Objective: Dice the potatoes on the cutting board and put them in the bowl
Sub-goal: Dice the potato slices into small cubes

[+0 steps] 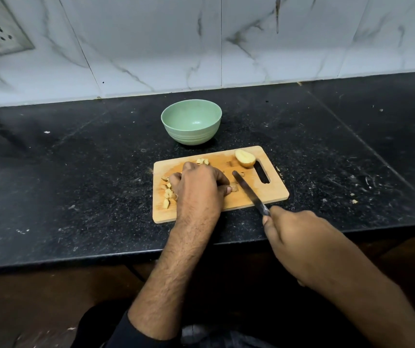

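My left hand (pixel 196 189) curls over a potato piece (pixel 234 188) mid-board on the cutting board (pixel 274 194), my right hand (pixel 299 239) grips the knife (pixel 248 190) angled just right of it, the bowl (pixel 191 125) sits beyond the board's far edge.

Head view: looks forward-down, close over counter (pixel 75 172) edge.
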A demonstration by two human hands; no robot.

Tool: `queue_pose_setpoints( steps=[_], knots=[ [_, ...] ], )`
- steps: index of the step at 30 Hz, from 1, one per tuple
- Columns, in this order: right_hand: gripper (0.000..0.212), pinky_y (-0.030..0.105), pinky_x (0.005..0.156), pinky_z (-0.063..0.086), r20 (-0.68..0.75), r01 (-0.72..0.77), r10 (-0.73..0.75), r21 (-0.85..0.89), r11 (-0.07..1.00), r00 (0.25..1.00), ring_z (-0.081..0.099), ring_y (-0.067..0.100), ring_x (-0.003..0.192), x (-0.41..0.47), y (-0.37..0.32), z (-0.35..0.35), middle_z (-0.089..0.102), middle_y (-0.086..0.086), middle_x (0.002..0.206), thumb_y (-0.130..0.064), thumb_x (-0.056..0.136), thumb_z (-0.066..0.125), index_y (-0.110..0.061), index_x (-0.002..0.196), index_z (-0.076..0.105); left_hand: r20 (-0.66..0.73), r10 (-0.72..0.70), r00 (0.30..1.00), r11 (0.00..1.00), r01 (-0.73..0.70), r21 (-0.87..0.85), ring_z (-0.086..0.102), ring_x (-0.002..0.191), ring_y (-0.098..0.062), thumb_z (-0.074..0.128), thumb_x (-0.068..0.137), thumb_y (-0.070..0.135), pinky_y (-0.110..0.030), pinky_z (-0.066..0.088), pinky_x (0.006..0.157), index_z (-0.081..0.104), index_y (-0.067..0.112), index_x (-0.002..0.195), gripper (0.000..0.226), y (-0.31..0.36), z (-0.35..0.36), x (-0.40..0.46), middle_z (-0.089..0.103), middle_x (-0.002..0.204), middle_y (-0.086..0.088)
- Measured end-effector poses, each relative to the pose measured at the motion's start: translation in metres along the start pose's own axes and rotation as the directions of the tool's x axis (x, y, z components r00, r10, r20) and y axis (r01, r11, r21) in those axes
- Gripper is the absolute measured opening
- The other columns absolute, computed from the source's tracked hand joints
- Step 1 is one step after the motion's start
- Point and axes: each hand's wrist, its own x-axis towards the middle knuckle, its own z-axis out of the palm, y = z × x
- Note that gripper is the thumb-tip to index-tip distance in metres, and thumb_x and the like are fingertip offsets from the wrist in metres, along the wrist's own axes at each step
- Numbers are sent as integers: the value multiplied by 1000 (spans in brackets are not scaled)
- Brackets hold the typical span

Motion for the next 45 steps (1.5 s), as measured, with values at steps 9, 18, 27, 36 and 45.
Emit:
queue_pose_setpoints(
  steps=[9,18,27,36,45],
  knots=[
    [22,35,69,39,54,29,-24,-107,994,998,49,24,78,16,-14,12,47,-2,81,-28,107,29,-21,118,46,12,12,1000,1000,-13,28,42,111,-13,77,85,34,-36,18,86,77,30,90,6,3,2,6,68,96,13],
    [16,36,70,49,165,55,-48,-38,998,985,55,15,74,-5,0,2,53,-6,80,-32,108,27,-27,102,41,-60,-23,998,999,25,31,40,115,-14,76,85,34,-38,20,94,76,28,91,9,3,8,1,64,98,11],
    [32,30,63,49,36,13,-13,18,1000,999,52,4,58,-13,4,0,56,-6,70,-48,105,21,-29,90,43,-147,69,987,997,-62,51,40,113,-15,64,95,35,-40,22,94,74,32,104,14,-1,9,-6,64,109,12],
    [34,38,72,57,56,-91,89,36,995,994,57,9,59,1,16,-2,60,-4,73,-50,104,23,-29,89,46,10,203,979,976,-203,77,34,117,-13,68,89,45,-41,25,95,71,39,105,17,8,12,-1,53,120,13],
    [33,35,71,57,5,-97,97,19,995,995,57,7,59,16,12,4,60,-6,74,-48,105,23,-32,104,52,-187,91,978,995,-81,65,33,117,-13,69,89,36,-35,16,93,74,33,94,8,-16,4,5,53,113,15]
  ],
)
